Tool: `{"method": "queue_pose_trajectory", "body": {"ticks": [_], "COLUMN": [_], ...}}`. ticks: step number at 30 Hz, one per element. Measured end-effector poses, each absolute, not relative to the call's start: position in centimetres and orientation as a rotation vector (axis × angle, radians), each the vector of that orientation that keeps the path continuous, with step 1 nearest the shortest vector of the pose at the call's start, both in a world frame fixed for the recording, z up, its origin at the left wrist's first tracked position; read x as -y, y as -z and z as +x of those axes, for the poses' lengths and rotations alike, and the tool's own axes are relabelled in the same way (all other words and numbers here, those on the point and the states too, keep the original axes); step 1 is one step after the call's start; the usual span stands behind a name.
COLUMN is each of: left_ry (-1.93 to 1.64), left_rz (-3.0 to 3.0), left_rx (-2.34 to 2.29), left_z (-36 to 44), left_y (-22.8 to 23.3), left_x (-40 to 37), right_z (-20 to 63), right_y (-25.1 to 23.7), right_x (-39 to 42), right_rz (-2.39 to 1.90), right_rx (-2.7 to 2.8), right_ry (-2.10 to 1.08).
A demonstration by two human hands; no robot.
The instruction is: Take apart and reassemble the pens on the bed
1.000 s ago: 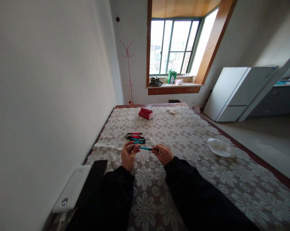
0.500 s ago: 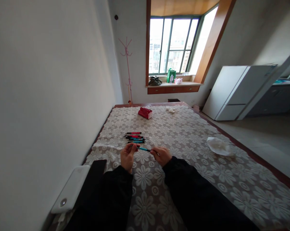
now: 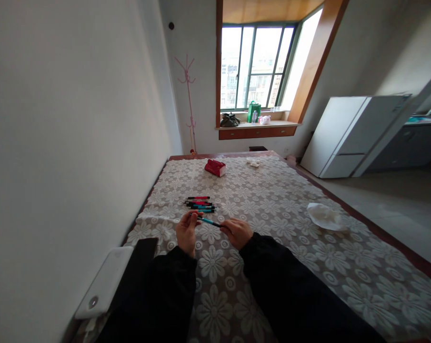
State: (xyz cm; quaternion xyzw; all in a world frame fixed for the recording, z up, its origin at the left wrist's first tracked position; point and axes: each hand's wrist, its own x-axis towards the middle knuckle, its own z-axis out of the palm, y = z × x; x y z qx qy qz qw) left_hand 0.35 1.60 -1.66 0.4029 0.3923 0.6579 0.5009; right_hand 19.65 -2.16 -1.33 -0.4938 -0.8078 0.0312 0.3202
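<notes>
blue pen: this pen is held between the two hands over the table's near half, slanting slightly, its left end farther from the wearer than its right.
left hand: the fingers of the left hand pinch the pen's left end, thumb on the near side.
right hand: the fingers of the right hand pinch the pen's dark right end, knuckles up.
loose pens: a small group of pens, red, blue and black, lies crosswise just beyond the left hand.
table: a flower-patterned cloth covers most of the table, whose reddish edge shows.
far end: a red packet lies beyond the pens, a small pale scrap to its right.
right side: crumpled white paper, well apart from the hands.
near left: a white device beside a dark flat object.
</notes>
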Motion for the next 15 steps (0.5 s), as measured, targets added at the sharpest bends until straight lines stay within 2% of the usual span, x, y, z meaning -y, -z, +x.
{"method": "queue_pose_trajectory", "body": {"ticks": [4,12,15], "left_ry": [-1.573,-1.554,-1.529], "left_rz": [1.032,0.953,0.801], "left_rx": [-0.994,-0.999,-0.924], "left_z": [0.4,0.2,0.3], "left_y": [1.6,1.2,1.1], "left_x": [-1.4,-1.4,-1.6], "right_z": [19.3,18.7,18.3], "right_y": [1.2,1.8,2.1], "right_x": [2.5,2.0,2.0], "right_rz": [-1.376,-1.369,-1.379], "right_rx": [2.143,1.967,1.909], "right_ry": [-0.103,-0.641,-0.635]}}
